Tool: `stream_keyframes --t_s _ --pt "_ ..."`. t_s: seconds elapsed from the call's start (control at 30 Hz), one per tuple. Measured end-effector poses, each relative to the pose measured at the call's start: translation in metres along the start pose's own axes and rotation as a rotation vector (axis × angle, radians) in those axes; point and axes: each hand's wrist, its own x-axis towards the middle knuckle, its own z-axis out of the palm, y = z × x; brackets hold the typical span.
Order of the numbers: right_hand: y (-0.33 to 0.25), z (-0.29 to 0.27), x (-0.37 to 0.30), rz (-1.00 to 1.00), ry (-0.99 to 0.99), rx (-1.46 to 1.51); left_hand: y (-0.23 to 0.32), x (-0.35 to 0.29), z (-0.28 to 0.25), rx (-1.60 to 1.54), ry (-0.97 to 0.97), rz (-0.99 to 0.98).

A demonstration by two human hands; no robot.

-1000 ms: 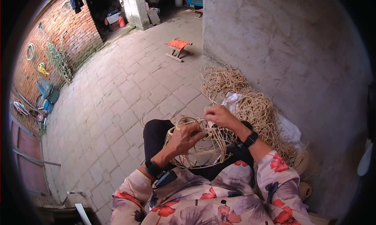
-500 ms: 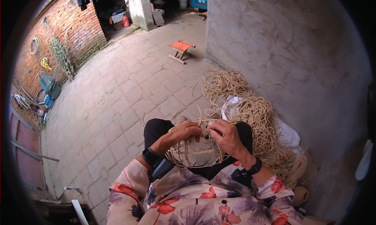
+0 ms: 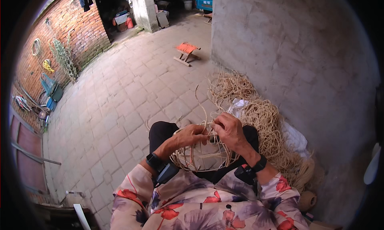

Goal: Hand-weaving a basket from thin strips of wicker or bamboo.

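Observation:
A round, open basket frame with straw-coloured cord wound on it rests in my lap between my knees. My left hand is closed at the frame's far rim, its fingers pinching the cord there. Close beside it on the right, my right hand pinches cord at the same rim, thumb and forefinger together. A loose length of cord sticks up from between the hands and curves away at its tip. The fingertips partly hide the strand where it meets the rim.
A large tangled heap of straw cord lies along the grey wall to my right, with white sacking under it. A folding stool with an orange seat stands ahead on the paving. Tools and buckets line the brick wall at left.
My right hand has risen slightly and tilted at the rim, while my left has shifted a little rightward. The loose cord between them now stands higher and straighter.

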Motion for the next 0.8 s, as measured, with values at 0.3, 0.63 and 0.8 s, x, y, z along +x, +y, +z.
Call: stream_keyframes --t_s 0.3,0.63,0.8 --pt "-0.004 -0.007 -0.022 0.079 -0.105 -0.186 -0.008 0.004 0.007 0.146 0.119 0.022" --pt "-0.028 -0.004 -0.032 -0.086 -0.186 -0.132 -0.022 0.01 -0.001 0.072 0.174 -0.023" --pt "-0.059 -0.05 -0.051 0.016 -0.31 0.132 -0.039 0.028 -0.032 -0.137 0.194 -0.065"
